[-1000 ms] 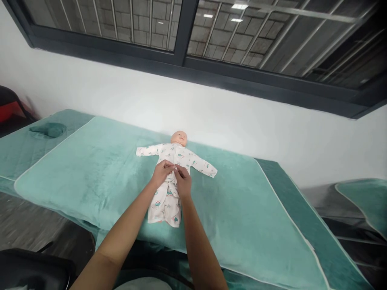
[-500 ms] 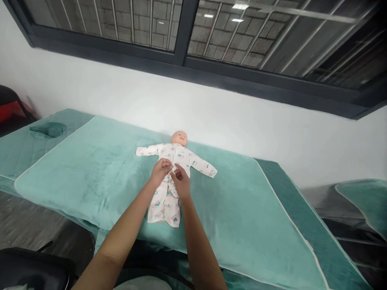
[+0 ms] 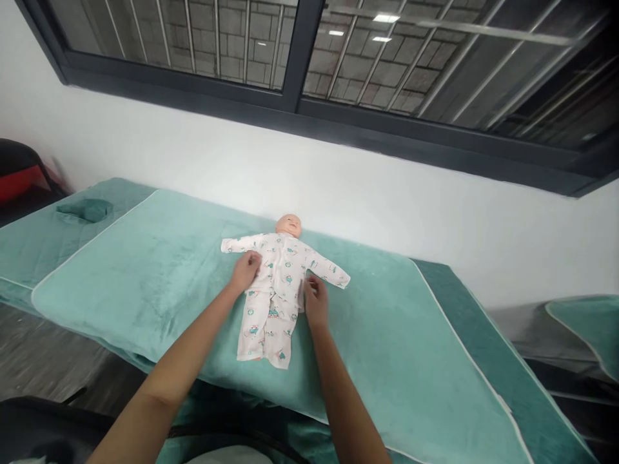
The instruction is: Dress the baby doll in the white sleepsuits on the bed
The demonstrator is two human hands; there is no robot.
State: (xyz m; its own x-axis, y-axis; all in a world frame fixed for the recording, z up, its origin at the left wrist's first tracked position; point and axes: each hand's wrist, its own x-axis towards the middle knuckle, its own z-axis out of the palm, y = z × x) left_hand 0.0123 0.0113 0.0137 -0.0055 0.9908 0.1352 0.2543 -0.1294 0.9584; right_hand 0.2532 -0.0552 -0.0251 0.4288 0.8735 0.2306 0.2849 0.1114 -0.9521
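Observation:
A baby doll [image 3: 289, 225] lies on its back, wearing a white printed long-sleeved baby shirt [image 3: 285, 261] and matching trousers [image 3: 265, 328]. Both sleeves stretch out to the sides. At the shirt's left edge is my left hand [image 3: 245, 272], its curled fingers pinching the cloth. Along the opposite edge, lower down, my right hand [image 3: 316, 299] has its fingers closed at the shirt's side; the cloth there is slightly blurred. The shirt front lies closed down the middle, its lower part over the top of the trousers.
A green padded bed [image 3: 401, 341] with a light cover carries the doll. At its left end is a face hole [image 3: 86, 210]. Behind stands a white wall [image 3: 362, 193] under a dark window frame [image 3: 338, 116]. A black chair [image 3: 43, 425] is at lower left.
My hands have parted from the middle of the shirt front to its two sides. The shirt now lies spread wider and its front is uncovered. The view has shifted slightly.

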